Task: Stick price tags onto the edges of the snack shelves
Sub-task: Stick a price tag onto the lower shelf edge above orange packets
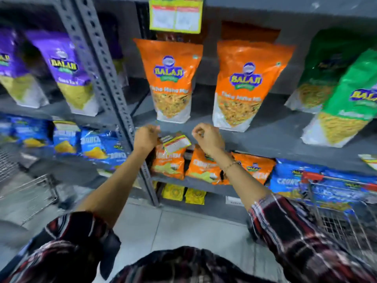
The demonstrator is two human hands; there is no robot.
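I read "BALAJI" on the purple bag (67, 72), on both orange bags (170, 80) (247, 86) and, cut off, on the green bag (355, 99). "CRUNCHEM" (partly hidden) shows on the small orange packets (169, 162). The price tags' print is too blurred to read.

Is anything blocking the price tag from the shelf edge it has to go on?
Nothing visible does. The price tag hangs tilted by the left hand, right at the shelf edge below the orange bags; the right hand is beside it, not in front.
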